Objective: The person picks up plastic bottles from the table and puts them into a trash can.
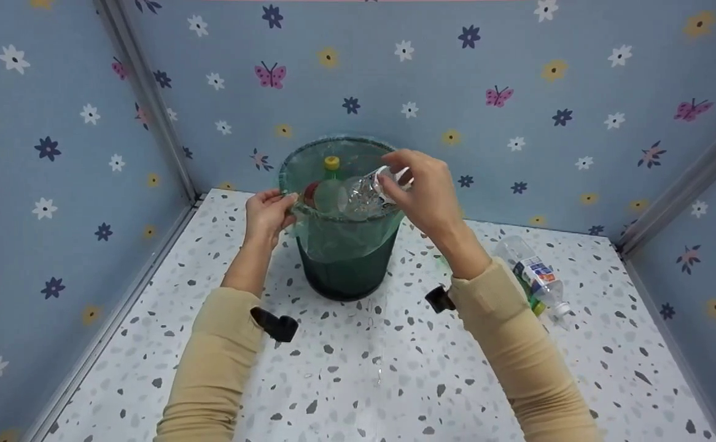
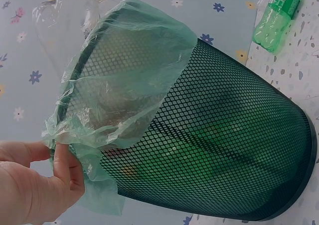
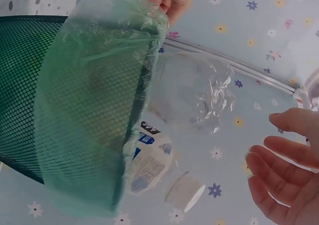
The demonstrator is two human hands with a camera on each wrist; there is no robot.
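A black mesh waste bin [image 1: 347, 279] lined with a thin green plastic bag [image 1: 349, 236] stands upright by the wall. My left hand [image 1: 268, 215] pinches the bag's folded edge at the bin's left rim. Over the right rim is my right hand [image 1: 425, 190], its fingers loosely bent. A clear plastic bottle [image 1: 363, 195] lies tilted in the bin's mouth just beside it. In the right wrist view, a gap shows between the right fingers and this clear bottle [image 3: 184, 93]. A yellow-capped bottle [image 1: 331, 164] stands inside the bin; mesh and bag blur the contents lower down.
To the right on the speckled floor lie a clear labelled bottle [image 1: 537, 276] with a white cap and a green bottle [image 2: 276, 20], partly hidden by it in the head view. Flowered blue panels [image 1: 358, 73] enclose the back and both sides.
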